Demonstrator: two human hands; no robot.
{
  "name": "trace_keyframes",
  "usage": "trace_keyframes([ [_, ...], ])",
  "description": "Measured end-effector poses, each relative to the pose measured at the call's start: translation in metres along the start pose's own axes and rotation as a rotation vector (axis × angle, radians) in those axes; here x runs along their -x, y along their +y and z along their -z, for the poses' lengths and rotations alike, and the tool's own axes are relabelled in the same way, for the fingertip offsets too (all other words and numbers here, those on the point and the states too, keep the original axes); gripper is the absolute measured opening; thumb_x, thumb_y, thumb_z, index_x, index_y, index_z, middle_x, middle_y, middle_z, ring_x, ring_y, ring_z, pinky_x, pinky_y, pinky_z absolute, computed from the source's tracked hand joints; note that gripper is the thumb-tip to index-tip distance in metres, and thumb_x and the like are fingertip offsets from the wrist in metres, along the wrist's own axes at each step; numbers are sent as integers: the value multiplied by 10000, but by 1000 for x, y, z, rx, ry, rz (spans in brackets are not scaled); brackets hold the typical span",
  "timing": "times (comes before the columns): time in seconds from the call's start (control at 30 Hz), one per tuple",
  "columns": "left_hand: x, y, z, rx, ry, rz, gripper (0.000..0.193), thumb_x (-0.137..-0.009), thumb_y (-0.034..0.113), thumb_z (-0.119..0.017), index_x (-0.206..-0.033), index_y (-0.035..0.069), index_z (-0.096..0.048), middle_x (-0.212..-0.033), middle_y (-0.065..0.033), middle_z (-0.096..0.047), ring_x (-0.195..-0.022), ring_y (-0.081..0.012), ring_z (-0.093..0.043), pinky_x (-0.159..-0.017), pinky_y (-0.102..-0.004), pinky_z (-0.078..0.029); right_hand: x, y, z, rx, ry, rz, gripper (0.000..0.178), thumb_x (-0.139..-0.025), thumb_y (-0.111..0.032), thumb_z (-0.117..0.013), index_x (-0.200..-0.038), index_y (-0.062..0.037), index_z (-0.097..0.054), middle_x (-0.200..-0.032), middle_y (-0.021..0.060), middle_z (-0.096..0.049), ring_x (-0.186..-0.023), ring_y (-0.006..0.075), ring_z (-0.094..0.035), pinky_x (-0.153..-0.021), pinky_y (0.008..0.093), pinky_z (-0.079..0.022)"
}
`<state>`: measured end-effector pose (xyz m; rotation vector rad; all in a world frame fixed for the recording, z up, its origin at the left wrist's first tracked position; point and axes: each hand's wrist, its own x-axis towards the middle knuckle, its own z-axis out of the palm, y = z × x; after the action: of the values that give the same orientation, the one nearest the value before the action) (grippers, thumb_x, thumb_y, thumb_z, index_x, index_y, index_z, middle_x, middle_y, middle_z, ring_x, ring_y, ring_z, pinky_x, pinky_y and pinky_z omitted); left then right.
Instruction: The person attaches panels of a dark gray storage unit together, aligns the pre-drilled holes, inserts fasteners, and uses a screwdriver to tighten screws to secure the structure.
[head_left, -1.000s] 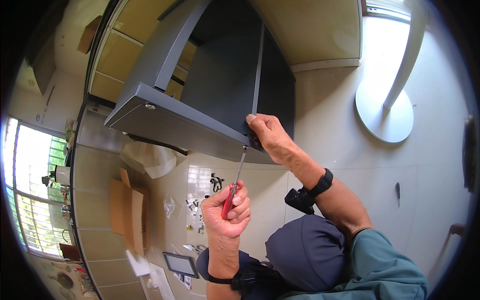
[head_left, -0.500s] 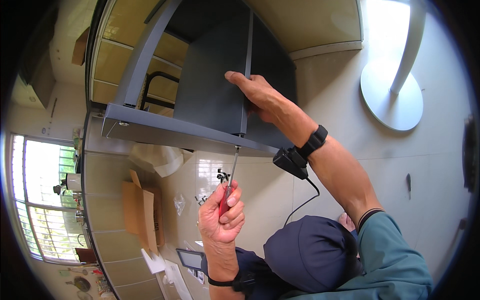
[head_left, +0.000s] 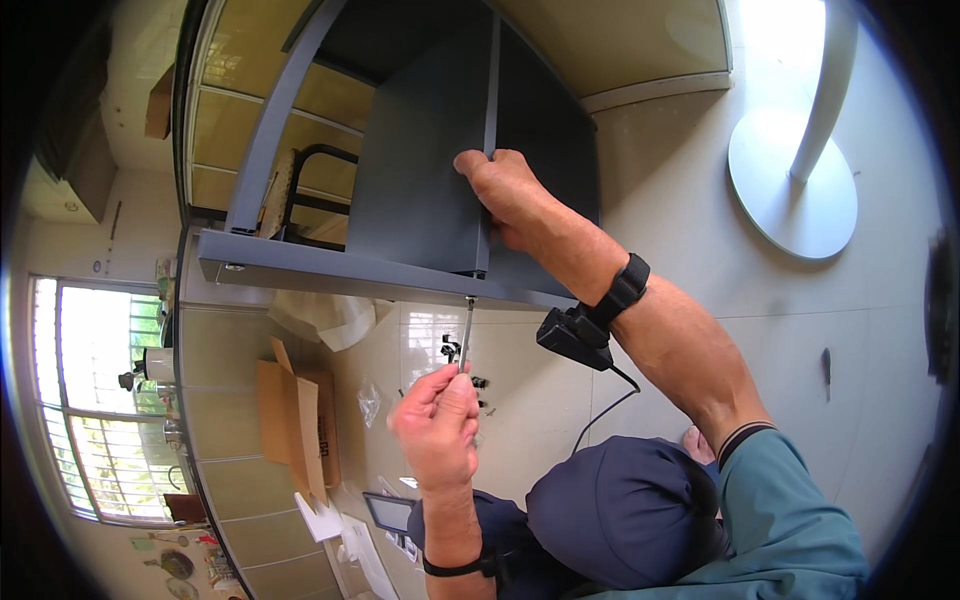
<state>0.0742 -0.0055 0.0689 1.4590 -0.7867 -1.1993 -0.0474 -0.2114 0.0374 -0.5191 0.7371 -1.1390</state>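
Observation:
A dark grey furniture unit with board shelves and dividers fills the top of the view. My right hand (head_left: 508, 195) is closed around the front edge of its upright divider panel (head_left: 420, 170), thumb on the left face. My left hand (head_left: 440, 420) is closed on a screwdriver (head_left: 467, 335), whose handle is now hidden in the fist. The metal shaft points away from me, its tip against the near face of the long grey edge board (head_left: 350, 279), just below the divider's end. Near the board's left end sits a screw head (head_left: 235, 267).
An open cardboard box (head_left: 290, 420) and a clear plastic bag (head_left: 370, 402) lie on the floor at left. Small black hardware pieces (head_left: 480, 384) lie beyond my left hand. At right are a white round-based stand (head_left: 795, 190) and a slim dark tool (head_left: 827, 374).
My left hand has rotated around the screwdriver, covering the red handle that showed before. The tip stays at the same spot on the board. My right hand keeps its grip on the panel.

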Motion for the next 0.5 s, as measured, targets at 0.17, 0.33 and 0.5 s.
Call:
trace_keyframes([
  [0.17,-6,-29,-8,-1316,286,-1120,188,-782,-29,-687,-966,-38,-648,-641,-38,-560,-481,-124,-492,-468,-271,-417,-6,4,5,2,-38,14,313,-886,-226,-491,-941,82,-504,-691,123,-536,-459,195,-484,-385,331,-369],
  [0.33,-12,-39,-10,-973,356,-984,172,-846,57,-651,-976,-54,-630,-656,-94,-591,-427,-144,-469,-412,-241,-389,0,0,4,12,-48,9,297,-892,-225,-489,-925,70,-505,-676,110,-527,-460,188,-479,-384,326,-364],
  [0.5,-16,-3,-1,186,-20,388,513,-998,367,-357,-1054,-97,-569,-617,-188,-584,-317,-127,-392,-293,-232,-270,-2,1,8,-7,-66,9,297,-893,-229,-488,-928,65,-502,-678,109,-524,-470,188,-482,-387,327,-365],
])
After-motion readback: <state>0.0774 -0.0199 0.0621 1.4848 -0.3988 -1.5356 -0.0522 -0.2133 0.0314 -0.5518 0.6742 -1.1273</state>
